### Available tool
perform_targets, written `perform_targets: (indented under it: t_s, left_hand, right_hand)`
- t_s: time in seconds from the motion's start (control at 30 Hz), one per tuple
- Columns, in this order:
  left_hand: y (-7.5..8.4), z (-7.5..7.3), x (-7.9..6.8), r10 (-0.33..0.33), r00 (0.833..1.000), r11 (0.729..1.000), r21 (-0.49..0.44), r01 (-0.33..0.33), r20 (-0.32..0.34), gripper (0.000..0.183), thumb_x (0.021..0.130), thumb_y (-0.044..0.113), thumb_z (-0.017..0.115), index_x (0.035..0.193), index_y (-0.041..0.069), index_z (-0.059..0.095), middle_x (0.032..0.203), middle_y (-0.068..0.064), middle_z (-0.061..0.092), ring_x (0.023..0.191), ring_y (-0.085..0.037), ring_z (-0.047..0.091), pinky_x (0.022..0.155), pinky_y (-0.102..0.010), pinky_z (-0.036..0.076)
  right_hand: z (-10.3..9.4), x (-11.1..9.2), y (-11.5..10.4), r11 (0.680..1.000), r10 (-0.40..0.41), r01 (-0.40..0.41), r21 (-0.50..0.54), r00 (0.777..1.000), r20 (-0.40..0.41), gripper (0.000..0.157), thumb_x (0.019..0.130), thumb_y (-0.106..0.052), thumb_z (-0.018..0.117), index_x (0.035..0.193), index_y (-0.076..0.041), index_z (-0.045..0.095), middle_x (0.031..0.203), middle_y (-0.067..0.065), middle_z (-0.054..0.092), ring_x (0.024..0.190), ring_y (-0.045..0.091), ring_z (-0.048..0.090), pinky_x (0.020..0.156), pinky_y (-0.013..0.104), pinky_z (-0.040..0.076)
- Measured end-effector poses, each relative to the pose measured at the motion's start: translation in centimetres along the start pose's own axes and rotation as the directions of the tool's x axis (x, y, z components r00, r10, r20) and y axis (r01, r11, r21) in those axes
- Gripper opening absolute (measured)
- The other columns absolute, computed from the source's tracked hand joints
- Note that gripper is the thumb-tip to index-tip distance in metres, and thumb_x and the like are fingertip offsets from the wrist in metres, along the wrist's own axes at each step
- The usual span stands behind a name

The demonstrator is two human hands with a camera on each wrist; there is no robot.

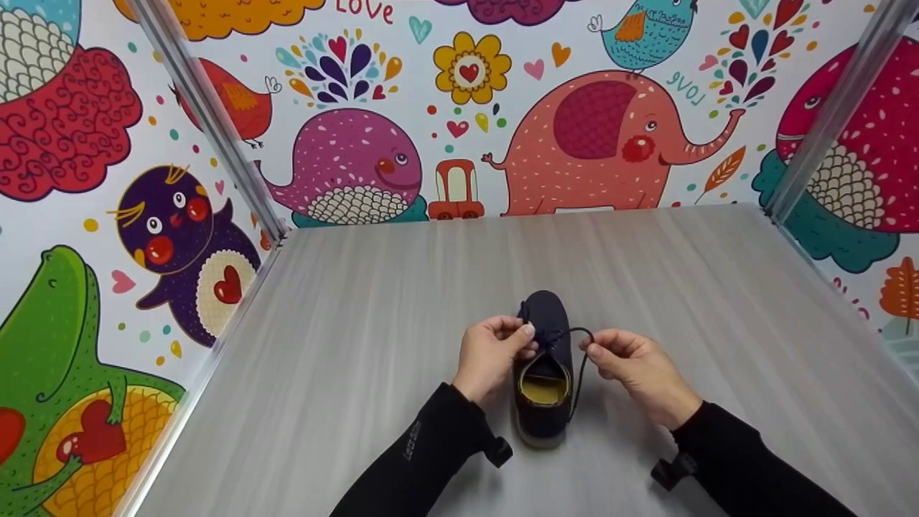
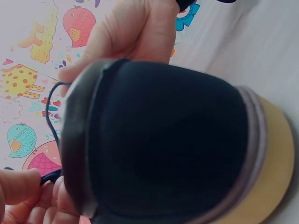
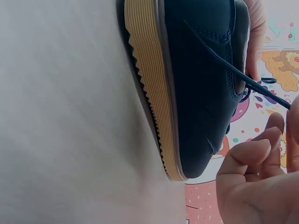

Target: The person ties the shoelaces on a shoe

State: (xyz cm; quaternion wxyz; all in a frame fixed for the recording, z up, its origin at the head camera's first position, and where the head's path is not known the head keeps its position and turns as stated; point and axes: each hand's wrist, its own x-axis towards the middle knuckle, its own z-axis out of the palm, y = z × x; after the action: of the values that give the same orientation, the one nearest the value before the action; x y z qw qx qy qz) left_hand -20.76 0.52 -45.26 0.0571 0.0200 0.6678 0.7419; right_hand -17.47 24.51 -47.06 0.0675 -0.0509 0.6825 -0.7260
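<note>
A dark navy lace-up shoe [image 1: 551,309] with a tan sole [image 3: 147,51] stands upright on the grey surface, toe pointing away. At its left side, my left hand [image 1: 494,353] pinches part of the shoelace [image 2: 50,176] over the tongue between thumb and fingers. To the right of the shoe, my right hand [image 1: 640,370] pinches another stretch of the lace [image 3: 224,60]. That lace arcs from the knot to my fingertips, and a length hangs down beside the heel. The exact form of the knot is hard to make out behind the left fingers.
The grey wood-grain table [image 1: 344,345] extends around the shoe. Printed cartoon panels [image 1: 467,143] stand behind and at both sides. Metal posts [image 1: 215,115] mark the back corners. Black sleeves [image 1: 431,445] cover both forearms, with a small dark clip [image 1: 499,451] at each wrist.
</note>
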Motion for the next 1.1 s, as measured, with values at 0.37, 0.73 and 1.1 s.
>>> perform_targets:
  t_s: [0.37,0.73,1.1]
  left_hand:
    - [-0.1,0.0,0.1,0.025,1.0,0.999,0.028,-0.025,-0.004,0.019,0.097,0.005,0.078,0.11,-0.008,0.074,0.093,-0.016,0.078,0.071,-0.01,0.073,0.072,-0.027,0.065]
    - [0.0,0.0,-0.1,0.024,1.0,0.999,0.045,-0.024,0.004,0.016,0.098,0.006,0.078,0.108,-0.005,0.075,0.089,-0.011,0.077,0.071,-0.01,0.073,0.071,-0.025,0.063]
    - [-0.1,0.0,0.1,0.03,0.999,0.997,0.068,-0.031,0.014,0.016,0.098,0.01,0.078,0.108,-0.003,0.076,0.091,-0.011,0.078,0.074,-0.01,0.073,0.073,-0.026,0.064]
  right_hand:
    - [0.7,0.8,0.0,0.995,-0.058,0.051,0.08,0.994,0.089,0.018,0.106,-0.009,0.066,0.1,-0.022,0.076,0.119,-0.013,0.08,0.096,0.0,0.061,0.072,0.018,0.046]
    - [0.9,1.2,0.0,0.989,-0.083,0.064,0.131,0.985,0.153,0.012,0.108,-0.009,0.063,0.103,-0.015,0.071,0.126,-0.01,0.078,0.107,0.002,0.063,0.074,0.018,0.046]
    - [1.4,1.9,-0.1,0.98,-0.127,0.082,0.179,0.959,0.254,0.011,0.111,-0.012,0.057,0.108,-0.018,0.065,0.127,-0.007,0.077,0.095,0.0,0.062,0.072,0.017,0.045]
